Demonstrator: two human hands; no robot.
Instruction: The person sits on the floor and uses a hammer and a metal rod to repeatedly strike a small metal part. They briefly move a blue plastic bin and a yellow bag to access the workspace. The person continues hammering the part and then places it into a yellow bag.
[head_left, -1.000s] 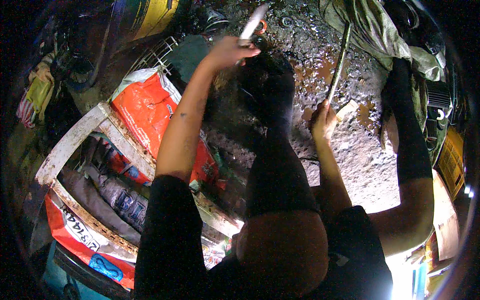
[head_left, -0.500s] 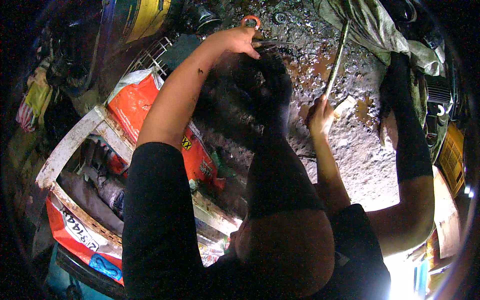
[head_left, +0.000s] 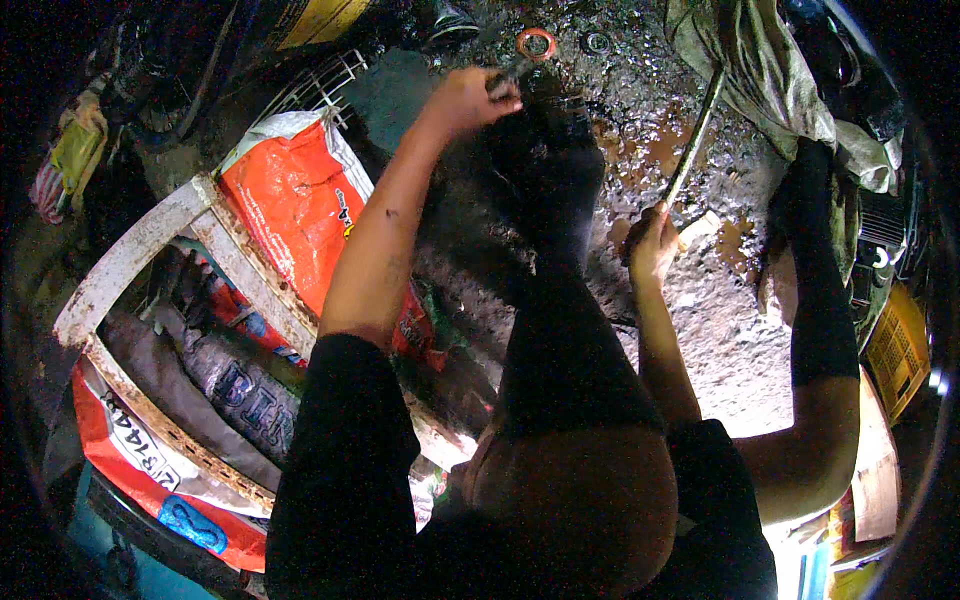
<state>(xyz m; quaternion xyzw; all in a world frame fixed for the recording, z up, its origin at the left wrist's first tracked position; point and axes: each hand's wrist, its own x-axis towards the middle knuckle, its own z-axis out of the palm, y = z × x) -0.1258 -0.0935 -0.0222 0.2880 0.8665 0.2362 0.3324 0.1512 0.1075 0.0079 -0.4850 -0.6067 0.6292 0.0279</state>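
Observation:
My left hand is above the dark, wet ground at the upper middle, its fingers curled closed. Around its fingertips is a small, dark, blurred thing that I cannot make out. Just beyond lies an orange ring. My right hand is wrapped round the lower end of a long, thin rod. The rod slants up to the right, its far end near a grey cloth. A short, pale piece shows beside my right hand; whether I hold it is unclear.
A rusty white frame stands at the left, with an orange sack against it and dark fabric inside. Behind is a wire rack. My dark-clad leg reaches between my arms. A yellow crate-like thing stands far right.
My left hand has drawn back from beside the orange ring, and its fingers have curled in. My right hand keeps its hold on the rod. The whole view has shifted slightly.

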